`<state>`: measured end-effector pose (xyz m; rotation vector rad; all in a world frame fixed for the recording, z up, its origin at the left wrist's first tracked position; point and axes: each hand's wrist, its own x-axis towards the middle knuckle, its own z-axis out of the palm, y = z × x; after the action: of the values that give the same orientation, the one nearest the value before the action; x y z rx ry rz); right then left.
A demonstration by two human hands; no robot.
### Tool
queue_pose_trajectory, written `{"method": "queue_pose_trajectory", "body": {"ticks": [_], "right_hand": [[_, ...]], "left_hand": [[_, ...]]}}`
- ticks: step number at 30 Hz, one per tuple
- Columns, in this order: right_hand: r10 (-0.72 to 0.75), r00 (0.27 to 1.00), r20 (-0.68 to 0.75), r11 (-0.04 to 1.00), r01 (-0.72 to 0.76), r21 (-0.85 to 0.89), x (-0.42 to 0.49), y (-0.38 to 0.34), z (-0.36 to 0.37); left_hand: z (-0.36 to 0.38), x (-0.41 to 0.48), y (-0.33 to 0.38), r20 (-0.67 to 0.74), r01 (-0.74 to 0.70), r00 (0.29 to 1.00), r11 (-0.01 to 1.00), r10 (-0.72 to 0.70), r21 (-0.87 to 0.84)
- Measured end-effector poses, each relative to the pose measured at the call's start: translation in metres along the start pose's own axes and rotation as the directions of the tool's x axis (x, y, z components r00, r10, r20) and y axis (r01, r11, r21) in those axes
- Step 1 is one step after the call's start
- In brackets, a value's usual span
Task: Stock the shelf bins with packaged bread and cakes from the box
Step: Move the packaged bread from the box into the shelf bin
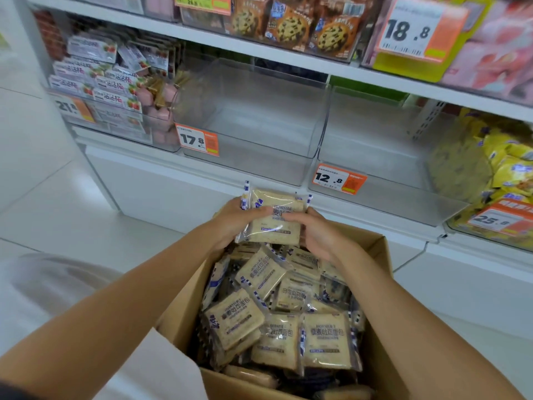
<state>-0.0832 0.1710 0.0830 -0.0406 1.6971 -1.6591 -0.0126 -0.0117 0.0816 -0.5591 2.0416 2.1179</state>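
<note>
Bread packets point(275, 217), a small stack: held up over the far end of the cardboard box point(377, 255), just above the loose heap of like packets point(277, 313) inside. Clamped from both sides: left hand point(233, 223) curled round the left edge, thumb across the top face; right hand point(320, 235) curled round the right edge, thumb likewise on top. Exact count in the stack not readable. Step judged: pick-up from box done, transfer to shelf not yet begun. Two clear bins empty straight ahead on the lower shelf: middle bin point(251, 116) with the 17.8 tag point(197, 140), next bin point(375, 145) to its right with the 12.8 tag point(339, 179). Correct bin for this product not decidable from the tags at this sharpness. Next move, as a judgement: lift forward and up over a bin's front lip, then lower flat, stack kept squared to avoid fanning out. Materials: glossy clear film wrappers, crinkled, with blue-and-white checked seal ends and dark print; pale tan square slices within, speckled, soft-looking, likely to dent under a hard squeeze. Slippery film on film, hence slide risk within the stack. Box: plain brown corrugated card, open-topped. Bins: rigid transparent plastic, sloped fronts, slightly hazy.
</note>
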Motion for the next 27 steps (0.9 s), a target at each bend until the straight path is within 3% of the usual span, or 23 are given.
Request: {"method": "queue_pose_trajectory", "body": {"ticks": [5, 8, 11, 14, 16, 19, 23, 27], "right_hand": [[-0.106, 0.988, 0.110, 0.992, 0.113, -0.060, 0.014, -0.041, 0.031], [-0.244, 0.967, 0.070, 0.967, 0.248, -0.064, 0.034, -0.078, 0.058], [-0.311, 0.950, -0.041, 0.950, 0.309, -0.031, 0.073, -0.124, 0.076], [-0.318, 0.940, -0.123, 0.947, 0.322, 0.015, 0.120, -0.165, 0.085], [-0.326, 0.932, -0.158, 0.943, 0.333, 0.018, 0.158, -0.181, 0.084], [-0.355, 0.912, -0.207, 0.933, 0.359, -0.020, 0.217, -0.197, 0.081], [-0.437, 0.840, -0.322, 0.899, 0.415, -0.137, 0.301, -0.211, 0.076], [-0.537, 0.786, -0.307, 0.786, 0.333, -0.521, 0.355, -0.191, 0.063]], "left_hand": [[-0.046, 0.002, 0.035, 0.067, -0.088, 0.994, 0.996, 0.086, 0.026], [-0.079, 0.016, 0.069, -0.098, -0.250, 0.956, 0.944, 0.276, 0.216], [-0.115, 0.048, 0.102, -0.318, -0.349, 0.830, 0.871, 0.458, 0.346], [-0.162, 0.090, 0.127, -0.449, -0.286, 0.644, 0.739, 0.619, 0.610], [-0.192, 0.120, 0.133, -0.396, -0.187, 0.541, 0.565, 0.742, 0.804], [-0.215, 0.157, 0.134, -0.294, -0.135, 0.522, 0.418, 0.800, 0.898], [-0.223, 0.179, 0.127, -0.232, -0.327, 0.438, 0.395, 0.868, 0.858], [-0.220, 0.177, 0.122, -0.289, -0.370, 0.415, 0.450, 0.863, 0.812]]}}
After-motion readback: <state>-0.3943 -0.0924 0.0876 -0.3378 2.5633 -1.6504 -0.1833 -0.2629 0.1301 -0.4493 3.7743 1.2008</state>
